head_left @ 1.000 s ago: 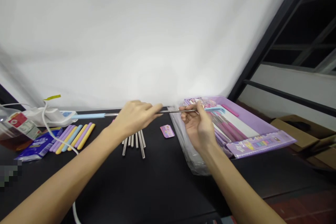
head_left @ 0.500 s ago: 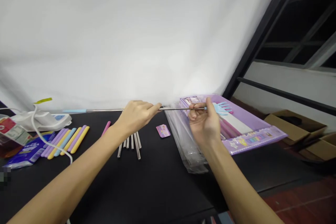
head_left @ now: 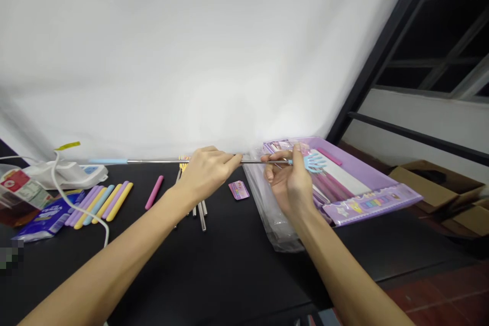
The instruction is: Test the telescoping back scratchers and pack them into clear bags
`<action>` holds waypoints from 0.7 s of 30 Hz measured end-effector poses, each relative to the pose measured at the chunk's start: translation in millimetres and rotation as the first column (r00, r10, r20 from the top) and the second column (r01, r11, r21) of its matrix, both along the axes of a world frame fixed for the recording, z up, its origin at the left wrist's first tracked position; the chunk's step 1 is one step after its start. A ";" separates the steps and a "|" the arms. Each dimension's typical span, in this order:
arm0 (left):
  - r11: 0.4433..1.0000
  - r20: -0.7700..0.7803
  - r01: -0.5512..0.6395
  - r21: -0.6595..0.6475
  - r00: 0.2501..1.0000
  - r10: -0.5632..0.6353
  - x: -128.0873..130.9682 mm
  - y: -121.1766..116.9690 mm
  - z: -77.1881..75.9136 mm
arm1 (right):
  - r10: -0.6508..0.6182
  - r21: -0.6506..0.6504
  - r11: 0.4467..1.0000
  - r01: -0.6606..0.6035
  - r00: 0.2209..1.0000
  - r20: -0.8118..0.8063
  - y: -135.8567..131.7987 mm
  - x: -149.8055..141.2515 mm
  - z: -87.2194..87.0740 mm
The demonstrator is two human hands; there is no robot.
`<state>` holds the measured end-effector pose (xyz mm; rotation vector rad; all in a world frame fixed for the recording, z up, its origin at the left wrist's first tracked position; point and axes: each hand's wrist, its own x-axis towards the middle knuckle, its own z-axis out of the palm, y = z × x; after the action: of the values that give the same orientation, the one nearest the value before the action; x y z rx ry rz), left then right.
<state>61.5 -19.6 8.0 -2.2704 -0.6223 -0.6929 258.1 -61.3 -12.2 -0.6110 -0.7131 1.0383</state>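
A telescopic back scratcher (head_left: 153, 161) stretches level across the view, with a light-blue grip at its left end, a thin metal shaft and a light-blue hand-shaped head at the right. My left hand (head_left: 206, 169) is closed around the middle of the shaft. Just below the head, my right hand (head_left: 288, 178) pinches the shaft between thumb and fingers, palm turned up. Under my left hand lie several metal rods (head_left: 202, 219), partly hidden, and a yellow scratcher head (head_left: 183, 165). A small pink-purple card (head_left: 239, 190) rests between the hands on the black table (head_left: 229, 270).
Right of me sits an opened purple box (head_left: 376, 178) with pink rods in it, beside clear plastic wrap (head_left: 273, 219). Several pastel grips (head_left: 110, 201) and one pink grip (head_left: 154, 192) lie left, near a white power strip (head_left: 87, 175), cable and blue packet (head_left: 49, 219).
My right hand has shifted a little left along with the scratcher head. My left hand has moved slightly right, and the yellow head beneath it now shows.
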 end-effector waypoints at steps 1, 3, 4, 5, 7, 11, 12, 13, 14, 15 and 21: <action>1.000 -0.002 -0.003 -0.001 1.000 0.003 -5.3 -0.3 -1.0 | -0.019 -0.001 1.000 0.019 1.000 -0.004 0.9 4.0 0.7; 0.999 0.013 -0.035 0.020 0.999 0.035 -24.9 2.5 -2.8 | -0.117 0.001 0.993 0.117 0.992 -0.043 4.3 18.3 3.5; 0.997 0.025 -0.058 0.051 0.998 0.056 -36.9 4.5 -3.3 | -0.176 0.002 0.984 0.177 0.982 -0.071 6.3 26.1 4.8; 0.994 0.021 -0.082 0.075 0.997 0.081 -48.3 6.3 -3.4 | -0.215 0.006 0.976 0.217 0.972 -0.098 7.9 32.2 5.6; 0.987 0.001 -0.102 0.122 0.995 0.103 -63.4 7.4 -2.8 | -0.225 0.006 0.974 0.227 0.968 -0.113 9.1 33.9 4.8; 0.988 -0.021 -0.032 0.151 0.999 0.036 -50.2 -1.0 -0.5 | -0.035 -0.033 0.999 0.036 0.999 0.039 1.4 -3.2 -3.5; 0.989 -0.020 -0.004 0.146 1.000 0.007 -42.8 -3.4 -0.1 | 0.028 -0.036 0.999 -0.026 0.998 0.058 -1.1 -13.0 -5.3; 0.990 -0.014 0.020 0.140 1.000 -0.018 -36.9 -5.1 -0.1 | 0.064 -0.032 0.998 -0.062 0.995 0.071 -2.9 -19.6 -6.4; 0.991 -0.009 0.037 0.129 0.999 -0.036 -33.7 -5.7 -0.4 | 0.072 -0.026 0.997 -0.070 0.994 0.077 -3.7 -21.9 -6.5; 0.992 -0.003 0.042 0.117 0.999 -0.042 -33.9 -5.4 -1.1 | 0.055 -0.022 0.998 -0.053 0.996 0.069 -3.4 -19.9 -5.6; 0.994 0.019 -0.054 0.097 0.998 0.053 -61.9 0.2 -6.9 | -0.138 -0.041 0.990 0.136 0.989 -0.051 7.6 9.2 1.7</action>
<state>-0.4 -19.4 1.2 -2.1523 -0.6403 -0.7011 267.3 -53.7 -10.5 -0.6529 -0.5975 0.9392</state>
